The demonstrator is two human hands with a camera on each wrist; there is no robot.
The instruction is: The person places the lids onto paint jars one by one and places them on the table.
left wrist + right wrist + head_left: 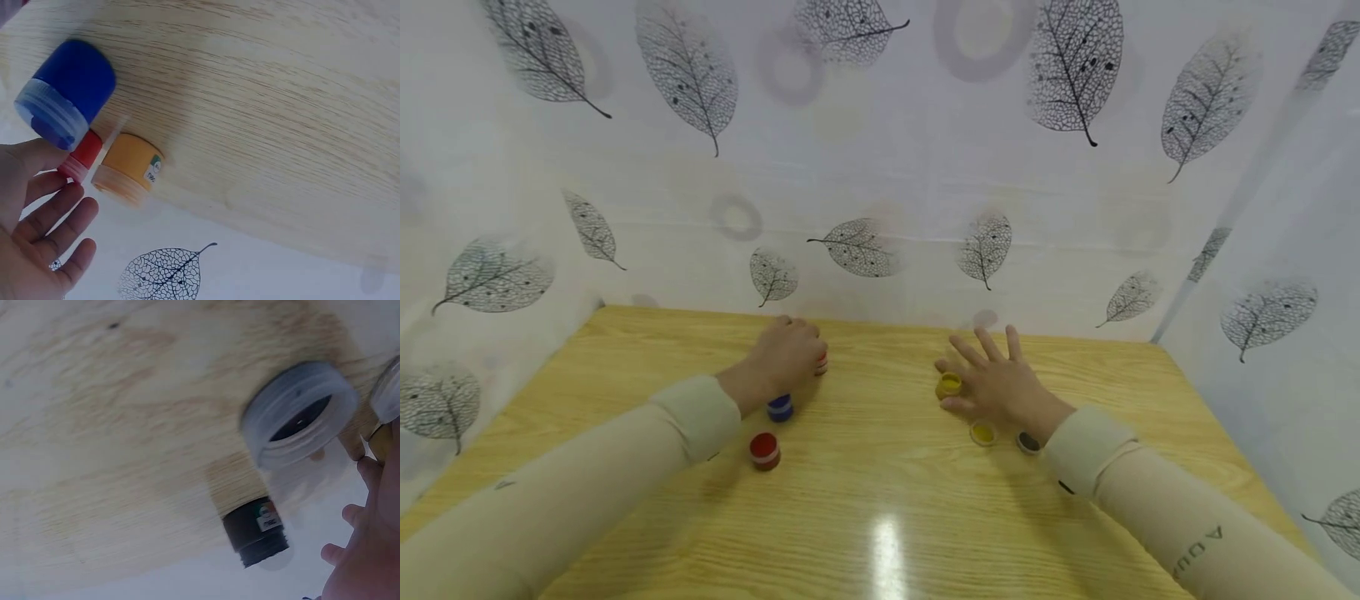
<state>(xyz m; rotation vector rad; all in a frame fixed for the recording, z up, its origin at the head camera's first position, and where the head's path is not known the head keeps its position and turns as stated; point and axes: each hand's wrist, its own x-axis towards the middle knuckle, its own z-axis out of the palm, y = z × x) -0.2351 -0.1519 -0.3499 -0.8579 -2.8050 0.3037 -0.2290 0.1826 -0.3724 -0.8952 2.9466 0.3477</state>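
At the left of the table my left hand (784,354) pinches a small red paint jar (86,150) between thumb and index finger. The other fingers stay loose. An orange paint jar (131,159) stands close beside it, behind the hand in the head view. Nearer me are a blue paint jar (780,408) and another red jar (765,451). My right hand (1003,390) holds a yellow paint jar (950,383) between thumb and index finger, the remaining fingers spread wide. By its wrist lie a clear lid with yellow inside (982,433) and a clear lid with black inside (1028,442).
A black paint jar (255,530), its neck uncovered, stands beyond the black-stained lid and is hidden behind the right hand in the head view. A white leaf-print curtain (880,167) hangs along the back and sides of the wooden table (865,467).
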